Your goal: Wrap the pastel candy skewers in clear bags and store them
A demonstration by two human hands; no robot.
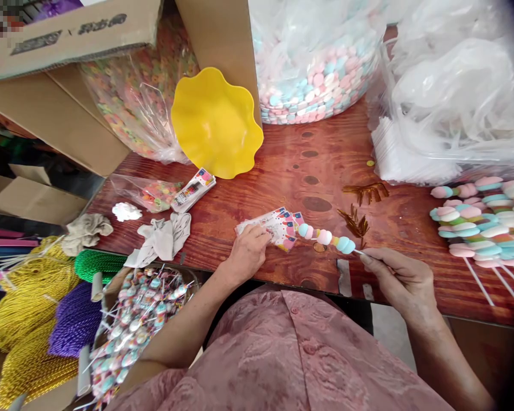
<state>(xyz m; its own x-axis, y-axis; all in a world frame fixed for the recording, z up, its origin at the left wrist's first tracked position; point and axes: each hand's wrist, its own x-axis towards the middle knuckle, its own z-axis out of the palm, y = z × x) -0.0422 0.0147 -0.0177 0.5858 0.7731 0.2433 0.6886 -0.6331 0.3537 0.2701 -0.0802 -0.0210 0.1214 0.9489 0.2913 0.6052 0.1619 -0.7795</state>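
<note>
We hold a marshmallow skewer [326, 237] in our right hand [400, 279], thumb and fingers pinched together on the bare end of its white stick so the pastel pieces lie level just above the wooden table [300, 154], their tip reaching the stack of small printed bags [278, 227]. Our left hand [247, 254] rests on that stack, fingertips pressed down on the top bag, apparently to pin it flat or peel it free. Both sit at the near table edge, right before us. To the right lies a pile of finished skewers [484, 220], sticks pointing our way; brown twist ties [360, 208] are scattered just behind the skewer. Farther back stand a yellow wavy bowl [216, 123], a big clear sack of pastel marshmallows [314, 68] and a cardboard box [68, 34]. Down at left a basket of wrapped skewers [141, 319] sits beside gold cord bundles [25, 319]. Nothing lies between skewer and bags.
</note>
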